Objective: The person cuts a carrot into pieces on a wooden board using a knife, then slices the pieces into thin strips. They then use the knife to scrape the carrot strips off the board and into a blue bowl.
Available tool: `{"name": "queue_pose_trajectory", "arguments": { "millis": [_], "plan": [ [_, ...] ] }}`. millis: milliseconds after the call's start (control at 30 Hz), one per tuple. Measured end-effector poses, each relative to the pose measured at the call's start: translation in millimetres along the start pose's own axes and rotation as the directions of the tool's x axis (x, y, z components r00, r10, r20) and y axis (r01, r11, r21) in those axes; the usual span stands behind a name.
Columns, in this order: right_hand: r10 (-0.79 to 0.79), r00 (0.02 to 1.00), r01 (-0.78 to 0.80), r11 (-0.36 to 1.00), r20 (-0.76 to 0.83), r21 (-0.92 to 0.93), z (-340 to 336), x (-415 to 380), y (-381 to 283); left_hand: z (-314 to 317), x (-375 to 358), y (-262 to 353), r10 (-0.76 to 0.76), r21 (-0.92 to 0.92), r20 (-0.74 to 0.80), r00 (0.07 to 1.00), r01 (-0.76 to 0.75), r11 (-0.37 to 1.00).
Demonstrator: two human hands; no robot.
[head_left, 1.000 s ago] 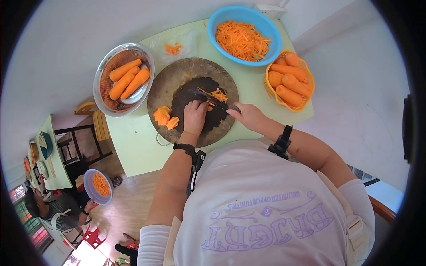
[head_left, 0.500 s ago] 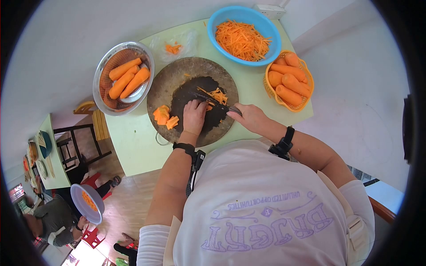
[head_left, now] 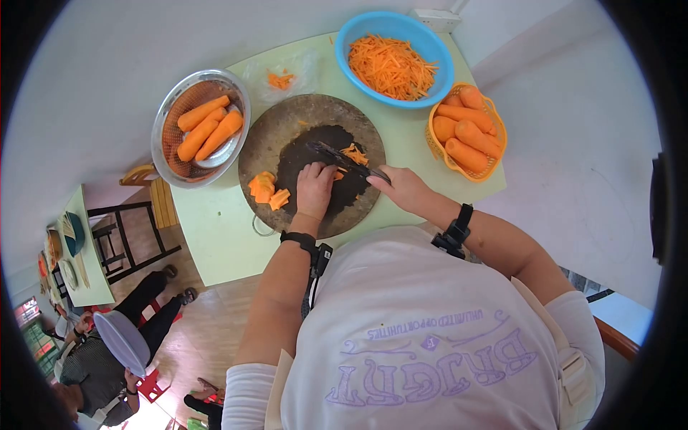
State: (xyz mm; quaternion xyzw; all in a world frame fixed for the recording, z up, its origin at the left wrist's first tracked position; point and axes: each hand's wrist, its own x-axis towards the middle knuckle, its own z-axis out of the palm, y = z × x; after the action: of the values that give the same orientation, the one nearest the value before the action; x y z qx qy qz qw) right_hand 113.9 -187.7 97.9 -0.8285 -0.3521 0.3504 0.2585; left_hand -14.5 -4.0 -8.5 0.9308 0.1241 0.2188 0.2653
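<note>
My right hand (head_left: 405,189) is wrapped around the handle of a dark kitchen knife (head_left: 349,162). Its blade slants up and left across the round chopping board (head_left: 261,154). Close beside the blade, my left hand (head_left: 314,188) has its fingers curled down on a carrot piece (head_left: 339,175), mostly hidden beneath them. Beyond the knife lie cut carrot shreds (head_left: 355,153). Left of my left hand sits a small stack of carrot slices (head_left: 263,188) on the board.
A blue basin (head_left: 444,72) of carrot shreds stands at the back, with a yellow basket (head_left: 431,140) of whole carrots to its right. A metal bowl (head_left: 159,154) with carrots is on the left, near a plastic bag (head_left: 304,68). Lower left, a person holds a pale basin (head_left: 122,342).
The knife blade has shifted and turned slightly on the board, while both my hands stay nearly in place. The person at lower left has moved and tilted the pale basin.
</note>
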Motion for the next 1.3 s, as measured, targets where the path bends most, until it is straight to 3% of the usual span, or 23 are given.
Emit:
{"name": "queue_pose_trajectory", "arguments": {
  "millis": [200,733,967,1033,1300],
  "plan": [
    [0.008,1.0,-0.005,0.994,0.027,-0.114,-5,-4,-9,2,-1,-1,0.002,0.013,-0.001,1.0,-0.002,1.0],
    [0.007,0.999,-0.004,0.997,0.044,-0.076,8,5,5,1,0,0,0.019,0.011,-0.017,1.0,-0.019,1.0],
    [0.033,0.999,-0.032,0.997,-0.015,0.068,6,5,7,-3,1,4,-0.003,-0.003,-0.026,1.0,0.003,1.0],
    [0.039,0.999,-0.035,0.994,-0.03,0.107,4,3,6,-4,0,5,-0.13,-0.149,-0.086,0.988,0.116,0.982],
    [-0.01,1.0,0.011,0.999,0.012,-0.042,4,-6,0,-10,-4,6,-0.037,-0.064,-0.043,0.998,0.035,0.997]
  ]
}}
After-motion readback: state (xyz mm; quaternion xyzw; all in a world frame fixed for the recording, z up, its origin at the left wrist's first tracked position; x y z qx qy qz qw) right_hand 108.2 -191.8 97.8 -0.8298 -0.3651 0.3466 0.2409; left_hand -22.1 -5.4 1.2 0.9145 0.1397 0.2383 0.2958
